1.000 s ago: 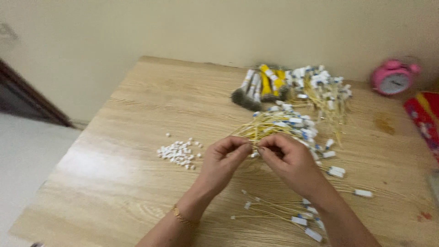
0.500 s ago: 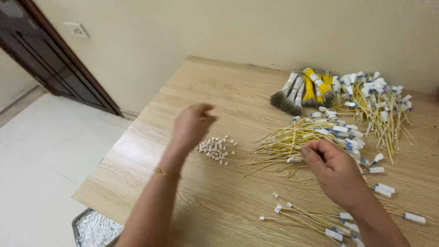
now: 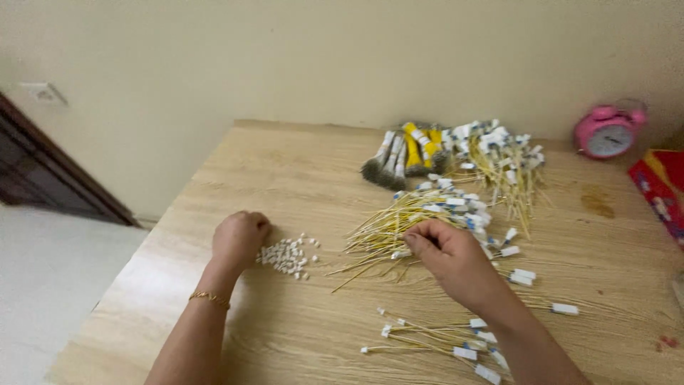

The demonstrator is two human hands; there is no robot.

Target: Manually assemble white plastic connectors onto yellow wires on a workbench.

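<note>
Wooden table (image 3: 285,171) fills most of the frame, pale wall behind it.

Upper centre-right: bundled grey and yellow wire bunches (image 3: 402,153), beside a loose heap of yellow wires with white tags (image 3: 499,153).

Centre: fanned pile of yellow wires (image 3: 399,224).

Lower centre: small group of finished wires (image 3: 434,339) with white ends.

Upper right: pink alarm clock (image 3: 608,133); a red box (image 3: 662,189) at the right edge.

Right hand (image 3: 449,253), centre: fingers curled and pinched closed on wires at the pile's near edge.

Left hand (image 3: 239,239), left of centre: loosely closed, knuckles up, fingertips touching the left edge of the small white connectors (image 3: 288,255). Whether it has hold of one, cannot tell.

Gold bracelet (image 3: 209,298) on the left wrist.
</note>
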